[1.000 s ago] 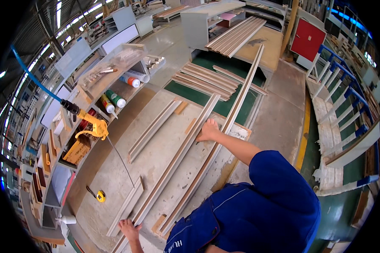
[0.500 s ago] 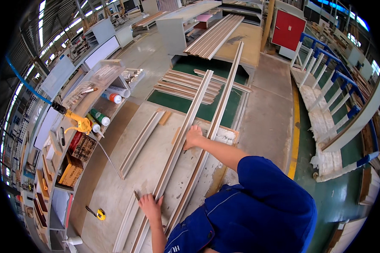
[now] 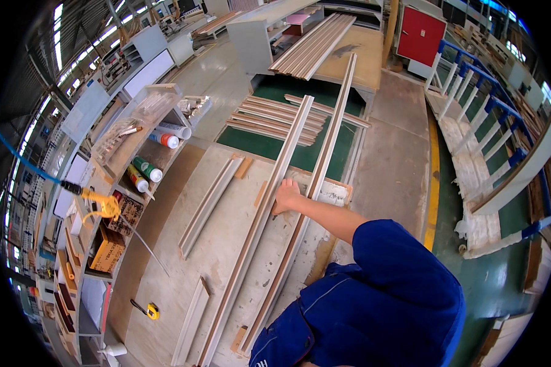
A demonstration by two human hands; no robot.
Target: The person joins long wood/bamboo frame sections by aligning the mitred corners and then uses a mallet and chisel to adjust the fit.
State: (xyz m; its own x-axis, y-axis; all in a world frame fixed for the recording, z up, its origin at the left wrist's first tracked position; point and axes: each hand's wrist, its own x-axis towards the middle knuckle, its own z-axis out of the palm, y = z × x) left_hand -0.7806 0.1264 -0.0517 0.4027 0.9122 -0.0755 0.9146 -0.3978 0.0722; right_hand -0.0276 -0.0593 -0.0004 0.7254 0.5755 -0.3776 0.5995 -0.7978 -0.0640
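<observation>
At the worktable — right hand gripping a long moulding — leftward, a printed orange box.

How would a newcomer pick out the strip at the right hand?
Start at the pale bench in the middle of the view. Two long strips cross its far edge. Yours is the left strip: the right hand touches it, and its far end sits lower in the picture than its neighbour's.

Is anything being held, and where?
The right hand touches one long strip partway along its right edge; whether it grips cannot be told. The left hand is unseen.
</observation>
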